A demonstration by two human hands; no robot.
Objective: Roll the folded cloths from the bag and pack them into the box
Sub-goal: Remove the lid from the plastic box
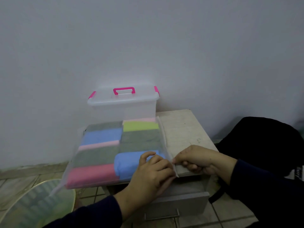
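Note:
A clear zip bag (98, 155) lies flat on a small white table (182, 129). Through it show several folded cloths: blue, pink, green and grey. My left hand (153, 171) rests on the bag's near right corner, over a blue cloth (128, 165), fingers curled at the bag's edge. My right hand (195, 159) pinches the zipper strip (164, 139) along the bag's right side, close to the near end. Behind the bag stands a clear plastic box (123, 107) with its lid on, pink handle and pink clips.
The table's drawer (177, 203) juts out below my hands, with a metal handle. A black object (263, 142) sits at the right. A round glass surface (36, 206) is at the lower left. The wall is right behind the box.

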